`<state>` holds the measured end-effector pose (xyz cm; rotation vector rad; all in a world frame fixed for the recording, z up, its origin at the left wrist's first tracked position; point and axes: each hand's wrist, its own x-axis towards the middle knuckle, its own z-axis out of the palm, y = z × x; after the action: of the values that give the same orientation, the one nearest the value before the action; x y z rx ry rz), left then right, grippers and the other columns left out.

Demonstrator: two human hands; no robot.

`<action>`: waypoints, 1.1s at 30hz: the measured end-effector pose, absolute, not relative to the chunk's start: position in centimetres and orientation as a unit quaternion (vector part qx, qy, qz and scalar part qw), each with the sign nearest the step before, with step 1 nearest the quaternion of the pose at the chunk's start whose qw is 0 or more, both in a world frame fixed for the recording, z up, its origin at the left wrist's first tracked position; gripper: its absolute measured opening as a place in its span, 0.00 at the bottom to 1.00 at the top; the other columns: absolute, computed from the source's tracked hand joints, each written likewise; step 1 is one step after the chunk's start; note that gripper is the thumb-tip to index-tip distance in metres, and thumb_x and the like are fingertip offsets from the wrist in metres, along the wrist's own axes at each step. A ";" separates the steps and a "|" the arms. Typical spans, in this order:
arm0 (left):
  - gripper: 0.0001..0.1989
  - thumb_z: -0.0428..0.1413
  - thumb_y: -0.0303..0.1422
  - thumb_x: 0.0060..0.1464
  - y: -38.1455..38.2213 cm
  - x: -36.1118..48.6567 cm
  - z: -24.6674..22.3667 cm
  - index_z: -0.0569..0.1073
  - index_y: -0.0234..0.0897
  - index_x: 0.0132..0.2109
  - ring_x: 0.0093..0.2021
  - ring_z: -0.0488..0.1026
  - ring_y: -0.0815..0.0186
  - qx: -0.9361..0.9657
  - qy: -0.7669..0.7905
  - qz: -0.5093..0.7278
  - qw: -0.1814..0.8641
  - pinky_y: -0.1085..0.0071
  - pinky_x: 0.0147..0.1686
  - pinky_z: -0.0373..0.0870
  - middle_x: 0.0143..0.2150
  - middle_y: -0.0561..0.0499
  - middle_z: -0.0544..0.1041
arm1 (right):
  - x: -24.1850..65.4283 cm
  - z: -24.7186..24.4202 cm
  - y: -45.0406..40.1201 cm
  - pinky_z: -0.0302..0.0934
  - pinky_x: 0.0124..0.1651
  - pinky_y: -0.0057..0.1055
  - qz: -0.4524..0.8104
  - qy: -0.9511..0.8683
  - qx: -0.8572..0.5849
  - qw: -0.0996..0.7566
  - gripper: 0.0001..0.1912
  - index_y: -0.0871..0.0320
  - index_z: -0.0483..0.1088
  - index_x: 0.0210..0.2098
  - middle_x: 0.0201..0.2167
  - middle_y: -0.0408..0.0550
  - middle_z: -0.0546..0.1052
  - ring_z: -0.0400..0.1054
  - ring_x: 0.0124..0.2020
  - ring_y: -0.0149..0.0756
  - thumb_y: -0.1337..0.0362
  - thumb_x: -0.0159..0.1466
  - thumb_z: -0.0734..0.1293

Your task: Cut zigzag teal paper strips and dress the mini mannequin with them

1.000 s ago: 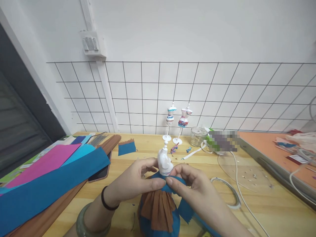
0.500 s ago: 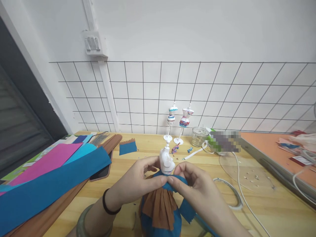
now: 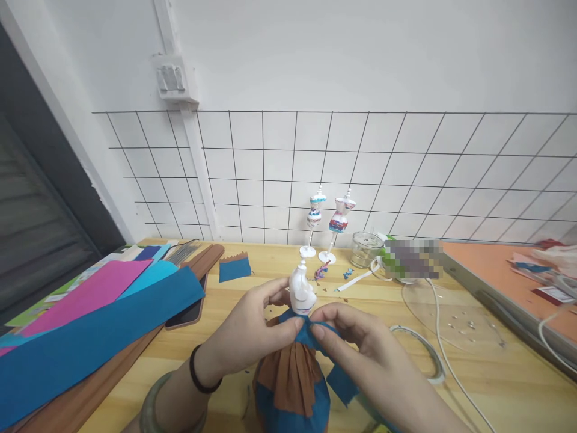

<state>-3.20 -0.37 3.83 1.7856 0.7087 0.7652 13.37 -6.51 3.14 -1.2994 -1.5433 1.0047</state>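
A small white dress form (image 3: 301, 291) stands upright in front of me, wearing a skirt of pleated brown crepe paper (image 3: 293, 379) over blue. My left hand (image 3: 252, 322) is closed around it at the waist, thumb in front and fingers behind, partly hidden. The thumb presses a blue crepe paper strip (image 3: 307, 332) against the waist. On the other side, my right hand (image 3: 365, 340) pinches the same strip between thumb and fingers. The strip's loose end (image 3: 343, 383) hangs below my right hand.
Two decorated dress forms (image 3: 314, 219) (image 3: 339, 222) stand at the back beside a glass jar (image 3: 367, 249). Coloured crepe sheets (image 3: 103, 331) and a phone (image 3: 187, 316) lie left. A tape roll (image 3: 439, 367), a white cable (image 3: 451, 361) and an orange board (image 3: 505, 282) are right.
My right hand has drawn slightly away from my left thumb, so more of the blue strip shows between them. The dress form has shifted very slightly left.
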 end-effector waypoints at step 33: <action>0.16 0.50 0.21 0.46 -1.2 -3.1 4.7 0.68 0.38 0.43 0.43 0.67 0.63 0.765 0.261 0.279 0.519 0.68 0.46 0.62 0.37 0.52 0.70 | 12.9 2.2 -5.5 0.58 0.27 0.25 0.446 -0.535 -0.496 0.518 0.10 0.58 0.65 0.24 0.22 0.40 0.69 0.64 0.25 0.29 0.62 0.51 0.70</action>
<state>-3.06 -1.23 4.74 1.8359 0.6252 0.6685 12.94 -5.51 2.17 -1.1910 -1.2828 1.0698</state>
